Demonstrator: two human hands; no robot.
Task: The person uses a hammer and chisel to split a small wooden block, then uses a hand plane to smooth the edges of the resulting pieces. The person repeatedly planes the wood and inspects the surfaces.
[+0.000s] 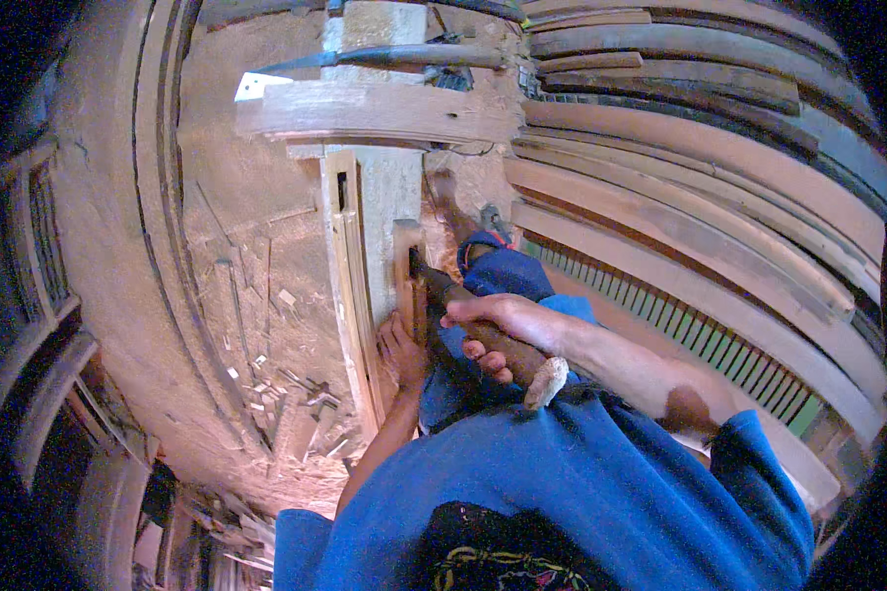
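My right hand [498,330] is closed around the thick brown wooden handle of a chisel [515,357], whose butt end is pale and frayed. Its dark metal shank slants up and left to a dark slot in a short wooden piece [405,236]; the cutting tip is hidden there. Lower down, my left hand [404,357] grips the near part of that piece, fingers bent along its left side. Just left of it runs a long, narrow light-wood piece [347,246] with a slot near its far end. Both pieces rest along a pale beam [389,187].
A wide plank [355,110] crosses the beam's far end, with a long-handled tool [414,56] beyond it. Stacked boards [680,202] and a slatted panel [660,320] fill the right side. Wood scraps and shavings [301,409] litter the floor at left.
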